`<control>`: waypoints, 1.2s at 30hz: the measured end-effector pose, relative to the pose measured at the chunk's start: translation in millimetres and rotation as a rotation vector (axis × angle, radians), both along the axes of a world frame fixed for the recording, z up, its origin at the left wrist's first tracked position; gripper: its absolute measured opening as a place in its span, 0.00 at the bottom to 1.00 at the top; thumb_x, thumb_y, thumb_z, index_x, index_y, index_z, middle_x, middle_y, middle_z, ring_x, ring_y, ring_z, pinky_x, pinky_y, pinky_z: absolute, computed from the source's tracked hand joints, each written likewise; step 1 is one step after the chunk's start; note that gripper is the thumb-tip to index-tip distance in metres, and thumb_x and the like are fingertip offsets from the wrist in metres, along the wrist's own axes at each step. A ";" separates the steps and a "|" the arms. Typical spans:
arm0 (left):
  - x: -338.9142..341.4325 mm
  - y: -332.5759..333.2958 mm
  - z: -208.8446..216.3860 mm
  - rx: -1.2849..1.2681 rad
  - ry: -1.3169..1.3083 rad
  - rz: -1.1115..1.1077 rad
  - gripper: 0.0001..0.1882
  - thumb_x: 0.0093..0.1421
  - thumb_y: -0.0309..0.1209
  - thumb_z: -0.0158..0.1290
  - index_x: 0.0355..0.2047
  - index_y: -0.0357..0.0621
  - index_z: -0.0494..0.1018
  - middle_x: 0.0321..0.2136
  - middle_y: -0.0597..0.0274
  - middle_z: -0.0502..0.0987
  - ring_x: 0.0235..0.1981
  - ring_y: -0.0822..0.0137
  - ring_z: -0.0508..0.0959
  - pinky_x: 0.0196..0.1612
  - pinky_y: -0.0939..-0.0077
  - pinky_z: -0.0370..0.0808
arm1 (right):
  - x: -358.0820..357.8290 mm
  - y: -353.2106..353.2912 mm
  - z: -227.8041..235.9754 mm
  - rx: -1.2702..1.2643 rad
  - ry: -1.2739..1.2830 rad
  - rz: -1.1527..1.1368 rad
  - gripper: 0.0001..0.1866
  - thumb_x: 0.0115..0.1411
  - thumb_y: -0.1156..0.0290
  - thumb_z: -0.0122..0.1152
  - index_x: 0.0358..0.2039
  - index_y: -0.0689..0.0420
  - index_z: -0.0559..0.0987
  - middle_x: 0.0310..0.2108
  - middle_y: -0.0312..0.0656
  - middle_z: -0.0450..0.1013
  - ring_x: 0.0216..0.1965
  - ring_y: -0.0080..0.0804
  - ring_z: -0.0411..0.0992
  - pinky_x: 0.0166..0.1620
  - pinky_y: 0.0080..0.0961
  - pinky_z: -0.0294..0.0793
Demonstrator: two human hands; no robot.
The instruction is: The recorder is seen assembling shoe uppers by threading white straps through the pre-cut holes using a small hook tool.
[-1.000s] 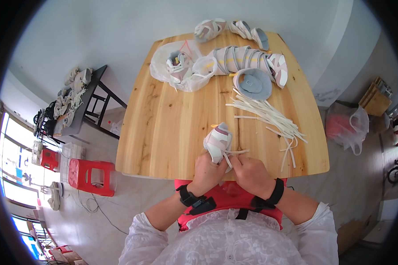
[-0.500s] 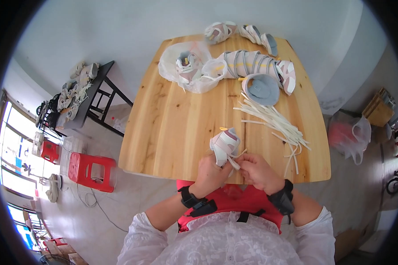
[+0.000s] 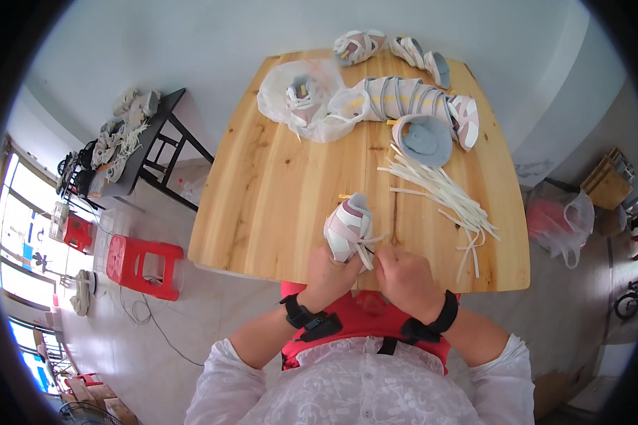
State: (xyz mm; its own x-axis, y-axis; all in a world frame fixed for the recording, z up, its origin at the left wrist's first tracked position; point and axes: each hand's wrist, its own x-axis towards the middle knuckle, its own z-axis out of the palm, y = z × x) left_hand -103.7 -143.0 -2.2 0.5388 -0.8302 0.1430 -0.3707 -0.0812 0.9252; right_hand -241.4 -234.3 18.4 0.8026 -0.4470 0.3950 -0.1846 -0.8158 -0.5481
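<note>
Near the table's front edge, my left hand (image 3: 331,275) grips a small white and pink shoe upper (image 3: 349,225) with a dark pink lining and a yellow tab. A white lace (image 3: 367,253) hangs loose from its front, between my hands. My right hand (image 3: 403,275) is closed close beside the lace. A thin dark sliver shows between its fingertips and the shoe, too small to name. On the wooden table (image 3: 276,205), a bundle of flat white laces (image 3: 443,190) lies to the right of the shoe.
Beyond the laces are a grey-lined shoe upper (image 3: 424,140), a row of nested uppers (image 3: 404,99) and a clear plastic bag (image 3: 273,88) with a shoe inside. More shoes (image 3: 359,47) line the far edge. A red stool (image 3: 138,265) and a dark side table (image 3: 145,145) stand left.
The shoe has turned and shifted slightly left in my left hand. My right hand has rolled over, with its back now facing up, and its fingers have moved slightly left.
</note>
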 end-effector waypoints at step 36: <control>7.6 -3.7 1.1 -0.120 -0.108 0.171 0.12 0.51 0.29 0.57 0.38 0.41 0.75 0.27 0.56 0.77 0.29 0.63 0.78 0.33 0.71 0.73 | -89.0 -7.8 82.4 0.949 -0.526 0.037 0.08 0.61 0.67 0.53 0.27 0.54 0.71 0.16 0.27 0.64 0.16 0.16 0.60 0.20 0.16 0.61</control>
